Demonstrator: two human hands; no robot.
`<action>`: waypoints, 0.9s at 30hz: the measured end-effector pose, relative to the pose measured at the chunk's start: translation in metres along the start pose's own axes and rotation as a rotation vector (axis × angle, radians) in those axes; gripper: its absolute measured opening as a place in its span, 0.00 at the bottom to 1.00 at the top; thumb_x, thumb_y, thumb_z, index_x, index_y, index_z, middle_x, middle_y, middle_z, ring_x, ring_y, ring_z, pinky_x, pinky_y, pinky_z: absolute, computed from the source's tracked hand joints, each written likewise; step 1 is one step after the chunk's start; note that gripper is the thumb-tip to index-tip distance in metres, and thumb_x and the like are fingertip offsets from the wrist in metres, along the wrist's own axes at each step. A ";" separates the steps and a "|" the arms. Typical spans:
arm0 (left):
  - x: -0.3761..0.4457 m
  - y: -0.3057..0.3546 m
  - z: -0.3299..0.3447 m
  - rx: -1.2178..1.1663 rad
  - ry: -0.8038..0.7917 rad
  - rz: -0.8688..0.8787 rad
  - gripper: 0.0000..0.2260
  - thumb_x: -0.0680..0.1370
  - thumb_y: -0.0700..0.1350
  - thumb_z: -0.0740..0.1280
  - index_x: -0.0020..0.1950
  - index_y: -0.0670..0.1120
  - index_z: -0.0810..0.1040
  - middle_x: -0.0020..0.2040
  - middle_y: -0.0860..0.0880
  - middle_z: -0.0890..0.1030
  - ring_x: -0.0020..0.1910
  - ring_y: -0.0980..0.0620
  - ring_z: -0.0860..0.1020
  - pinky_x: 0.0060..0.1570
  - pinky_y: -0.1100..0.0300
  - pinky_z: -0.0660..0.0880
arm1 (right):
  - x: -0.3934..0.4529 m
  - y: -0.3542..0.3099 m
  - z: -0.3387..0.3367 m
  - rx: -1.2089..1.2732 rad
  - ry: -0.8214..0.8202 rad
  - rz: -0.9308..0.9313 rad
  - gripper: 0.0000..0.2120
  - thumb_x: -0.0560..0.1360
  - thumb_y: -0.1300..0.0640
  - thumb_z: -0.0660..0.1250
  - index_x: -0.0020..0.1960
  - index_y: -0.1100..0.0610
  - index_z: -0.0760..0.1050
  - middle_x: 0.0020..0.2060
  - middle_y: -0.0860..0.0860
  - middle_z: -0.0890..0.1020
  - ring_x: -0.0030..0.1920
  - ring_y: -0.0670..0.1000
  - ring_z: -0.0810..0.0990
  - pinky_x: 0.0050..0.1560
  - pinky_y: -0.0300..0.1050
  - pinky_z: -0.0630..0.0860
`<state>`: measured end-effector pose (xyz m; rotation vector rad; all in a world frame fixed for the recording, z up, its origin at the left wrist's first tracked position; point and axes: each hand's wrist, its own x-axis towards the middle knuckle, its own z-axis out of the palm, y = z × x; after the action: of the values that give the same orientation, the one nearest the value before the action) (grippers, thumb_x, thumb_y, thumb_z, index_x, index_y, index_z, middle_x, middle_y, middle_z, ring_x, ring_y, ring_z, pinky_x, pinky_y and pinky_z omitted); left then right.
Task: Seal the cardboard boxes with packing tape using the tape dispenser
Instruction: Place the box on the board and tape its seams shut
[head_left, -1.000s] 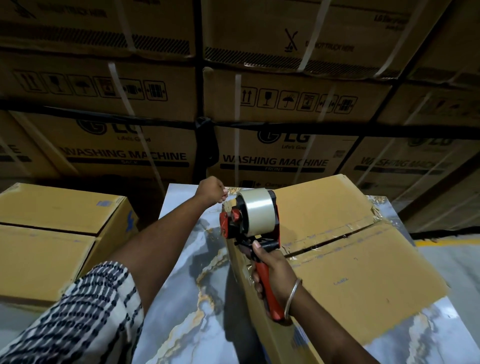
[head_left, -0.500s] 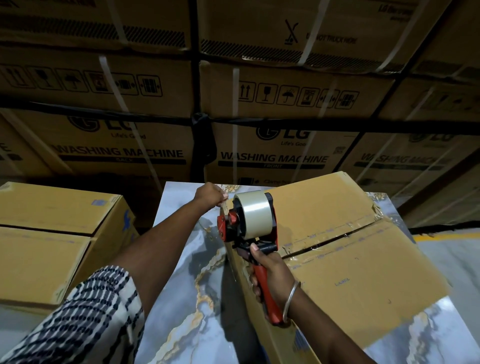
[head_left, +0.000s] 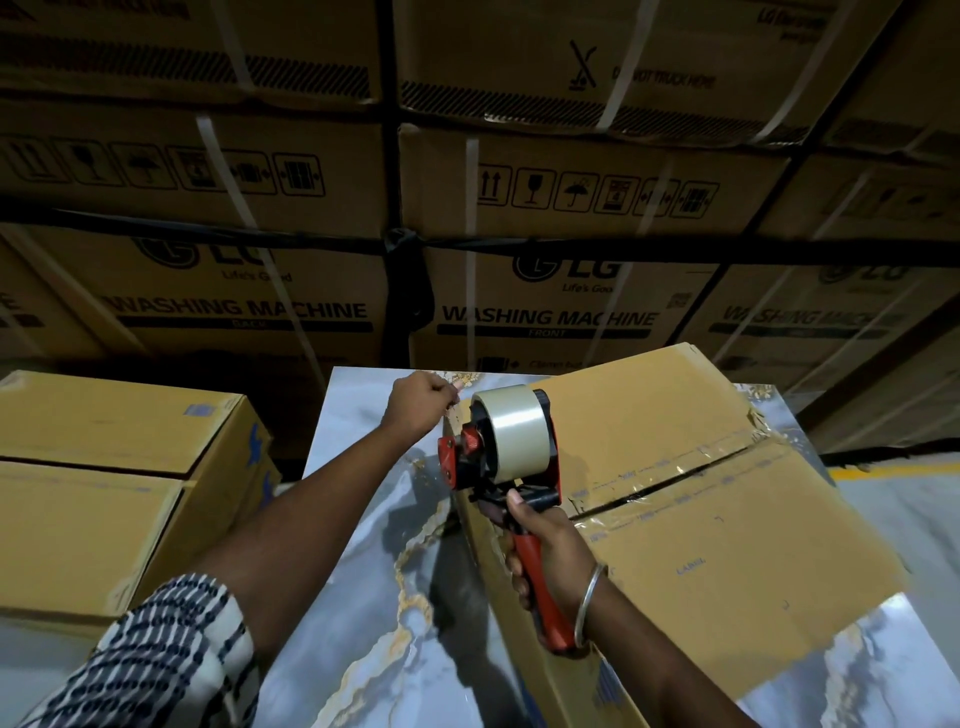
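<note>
Cardboard box (head_left: 701, 530) lies flat on marbled surface (head_left: 358, 519), under and beside right hand (head_left: 550, 556), seam accessible. Tape dispenser (head_left: 506, 457) is gripped by handle in that hand at box's edge. Left hand (head_left: 418, 410), fingers curled, apparently pinches tape end beyond dispenser, likely for anchoring.

We see a marble-patterned tabletop (head_left: 363, 519), grey with gold veins. Behind it we've got a wall of stacked washing machine cartons (head_left: 545, 312), strapped with pale bands. Off right, a grey floor with a yellow line (head_left: 893, 470).
</note>
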<state>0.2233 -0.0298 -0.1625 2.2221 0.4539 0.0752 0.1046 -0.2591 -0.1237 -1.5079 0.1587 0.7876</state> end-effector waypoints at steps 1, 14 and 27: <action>-0.004 0.003 -0.001 0.019 -0.053 0.022 0.12 0.80 0.45 0.67 0.42 0.41 0.85 0.37 0.46 0.82 0.41 0.47 0.79 0.42 0.59 0.70 | 0.000 -0.001 0.000 -0.004 -0.005 0.006 0.43 0.69 0.31 0.71 0.52 0.74 0.75 0.26 0.55 0.68 0.22 0.51 0.64 0.26 0.39 0.61; -0.023 0.015 -0.009 0.212 -0.091 0.041 0.18 0.76 0.36 0.63 0.26 0.46 0.68 0.26 0.47 0.71 0.30 0.49 0.68 0.30 0.58 0.60 | -0.013 -0.025 0.009 -0.083 0.029 0.078 0.33 0.77 0.37 0.64 0.53 0.70 0.77 0.24 0.54 0.68 0.20 0.52 0.63 0.25 0.39 0.58; -0.024 -0.015 0.024 0.018 0.066 0.120 0.19 0.84 0.52 0.61 0.33 0.50 0.72 0.30 0.49 0.74 0.38 0.43 0.75 0.34 0.55 0.61 | -0.061 0.012 -0.012 -0.151 0.068 0.088 0.50 0.68 0.31 0.69 0.62 0.77 0.69 0.25 0.55 0.68 0.20 0.52 0.64 0.24 0.38 0.61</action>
<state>0.2017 -0.0473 -0.1869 2.2690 0.3582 0.2089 0.0568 -0.2934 -0.1005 -1.6807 0.2219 0.8333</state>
